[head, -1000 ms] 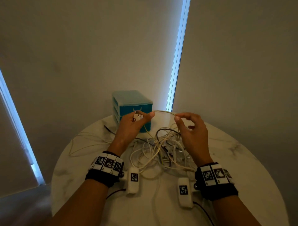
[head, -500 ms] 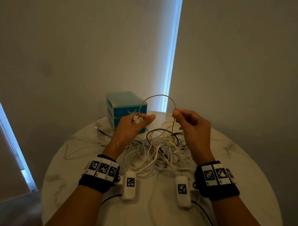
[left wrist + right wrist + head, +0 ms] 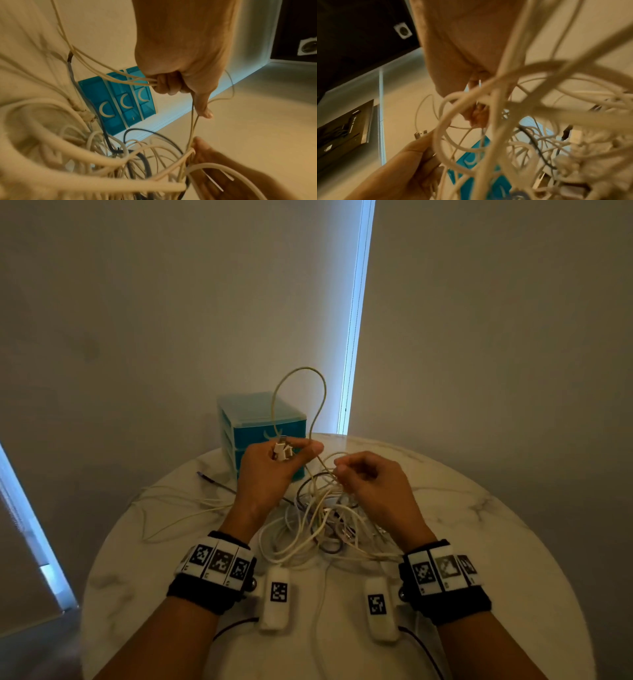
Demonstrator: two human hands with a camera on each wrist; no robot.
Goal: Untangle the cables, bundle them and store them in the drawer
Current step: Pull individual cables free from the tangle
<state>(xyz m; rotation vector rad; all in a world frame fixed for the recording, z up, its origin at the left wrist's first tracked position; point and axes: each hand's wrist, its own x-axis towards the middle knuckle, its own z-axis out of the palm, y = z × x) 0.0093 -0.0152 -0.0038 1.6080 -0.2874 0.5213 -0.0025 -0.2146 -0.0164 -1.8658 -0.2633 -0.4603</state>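
Plainly, only the early part of the task is shown. At the far left of the round marble counter [image 3: 144, 570] a thin pale strand [image 3: 178, 508] is seen lying loose, with a dark plug end [image 3: 205, 477] beyond it. The left hand [image 3: 274, 474] is held raised, its fingers curled round white connectors [image 3: 282, 451] and several pale strands, which in the left wrist view are seen gathered in the fist. From that hand a tall loop of cream cable [image 3: 301, 392] is arched up in front of the teal drawer unit [image 3: 260, 419], which stands at the back of the counter with all three drawers apparently closed. The other leg of the loop is pinched by the right hand [image 3: 373, 484] between thumb and fingertips, just above the tangle of cables [image 3: 322, 525], which is spread on the counter between the two wrists.

One cable appears to be partly drawn out and coiling perhaps begun; the rest of the heap is judged to be still knotted. No finished bundle is visible, and nothing is seen stored. Separating, bundling, opening a drawer and stowing are all left to be done.
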